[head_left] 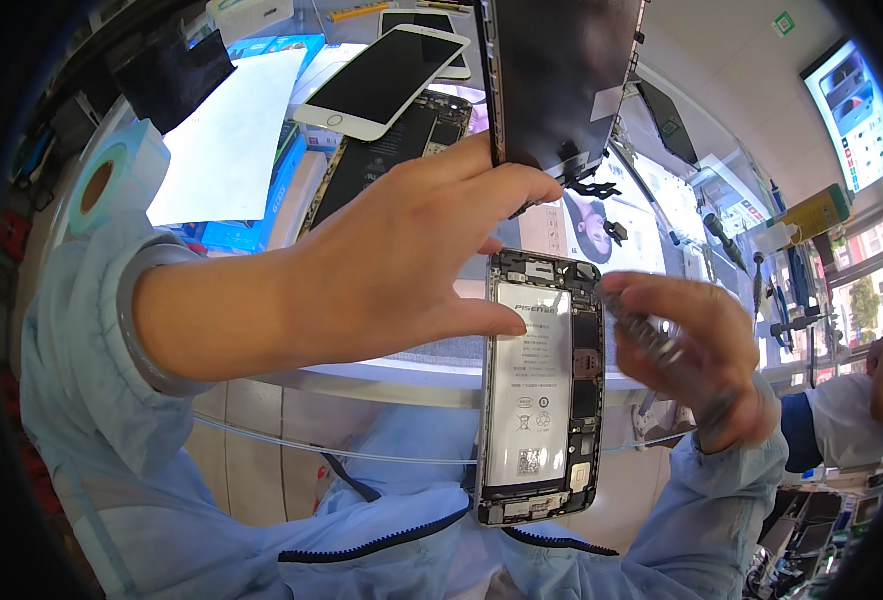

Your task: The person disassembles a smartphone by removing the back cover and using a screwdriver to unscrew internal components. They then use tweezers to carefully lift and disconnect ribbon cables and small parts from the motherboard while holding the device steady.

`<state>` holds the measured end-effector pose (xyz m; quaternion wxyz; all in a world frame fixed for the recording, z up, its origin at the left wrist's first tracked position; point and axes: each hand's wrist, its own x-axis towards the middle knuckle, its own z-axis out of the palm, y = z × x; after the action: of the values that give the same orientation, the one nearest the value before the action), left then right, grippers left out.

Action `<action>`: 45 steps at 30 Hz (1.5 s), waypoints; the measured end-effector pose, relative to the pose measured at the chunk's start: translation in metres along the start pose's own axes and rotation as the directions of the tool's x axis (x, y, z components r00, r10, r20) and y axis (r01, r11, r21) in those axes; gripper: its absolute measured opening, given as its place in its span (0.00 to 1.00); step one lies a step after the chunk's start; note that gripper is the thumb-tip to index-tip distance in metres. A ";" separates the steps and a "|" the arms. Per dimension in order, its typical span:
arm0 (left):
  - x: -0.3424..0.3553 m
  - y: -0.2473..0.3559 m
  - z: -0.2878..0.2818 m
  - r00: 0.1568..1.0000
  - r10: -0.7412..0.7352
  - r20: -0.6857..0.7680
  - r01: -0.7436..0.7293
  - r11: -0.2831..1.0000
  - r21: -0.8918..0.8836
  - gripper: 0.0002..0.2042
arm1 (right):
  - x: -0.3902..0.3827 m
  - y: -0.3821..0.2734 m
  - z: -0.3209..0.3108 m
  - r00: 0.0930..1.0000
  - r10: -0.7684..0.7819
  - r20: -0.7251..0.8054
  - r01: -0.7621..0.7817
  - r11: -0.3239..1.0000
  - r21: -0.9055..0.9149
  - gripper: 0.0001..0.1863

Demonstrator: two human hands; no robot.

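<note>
Where the near edge of the tabletop point(386, 382) passes behind it in view, an opened phone body point(583, 430) stands lengthwise in front of the person, its lower end over the lap. Inside it, a long white battery point(533, 375) fills the left part, with dark and metallic parts along the right. The thumb of the left hand point(386, 245) reaches over the left edge onto the battery; how hard it presses, I cannot tell. Spread well apart from that thumb, the fingers of the same hand hold a dark screen panel point(561, 90), which rises just beyond the far end of the body. At the right side of the body, the right hand point(716, 335) is blurred, its fingers closed around a grey tool point(656, 350) whose kind is unclear; whether its tip touches the phone, I cannot tell.

Farther left, a white phone point(381, 80) with a black display lies partly over another opened phone point(386, 160). Left of these are a white sheet point(226, 140) and blue boxes point(286, 195), with a roll point(99, 187) nearer the left sleeve. On the far right are a yellow bottle point(816, 213), a lit monitor point(854, 115) and, lower down, another person point(854, 420).
</note>
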<state>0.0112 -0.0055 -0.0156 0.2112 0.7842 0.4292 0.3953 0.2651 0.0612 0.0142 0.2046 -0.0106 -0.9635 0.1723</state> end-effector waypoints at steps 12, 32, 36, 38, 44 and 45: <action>0.001 0.001 -0.001 0.999 -0.033 0.028 0.033 0.999 -0.019 0.35 | 0.014 0.034 0.014 0.869 0.076 -0.489 -0.002 0.989 0.150 0.46; 0.001 0.007 -0.002 0.996 -0.076 0.054 0.078 0.996 -0.044 0.34 | 0.030 0.017 0.013 0.860 0.187 -0.476 -0.159 0.982 0.098 0.47; 0.002 0.007 -0.001 0.995 -0.082 0.057 0.084 0.995 -0.051 0.33 | 0.028 0.018 0.009 0.871 0.204 -0.448 -0.189 0.979 0.077 0.47; 0.001 0.006 -0.001 0.995 -0.079 0.065 0.082 0.995 -0.058 0.33 | 0.029 0.016 0.008 0.872 0.230 -0.431 -0.202 0.973 0.109 0.47; 0.000 0.003 -0.001 0.994 -0.077 0.075 0.081 0.995 -0.057 0.34 | 0.031 0.018 0.006 0.895 0.286 -0.342 -0.176 0.932 0.318 0.49; 0.000 0.003 -0.001 0.994 -0.074 0.078 0.079 0.995 -0.058 0.34 | 0.030 0.022 0.007 0.893 0.300 -0.336 -0.177 0.920 0.350 0.49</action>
<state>0.0120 -0.0072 -0.0133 0.2662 0.7747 0.4385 0.3697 0.2340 0.0826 0.0126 0.3650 -0.1314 -0.8567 0.3399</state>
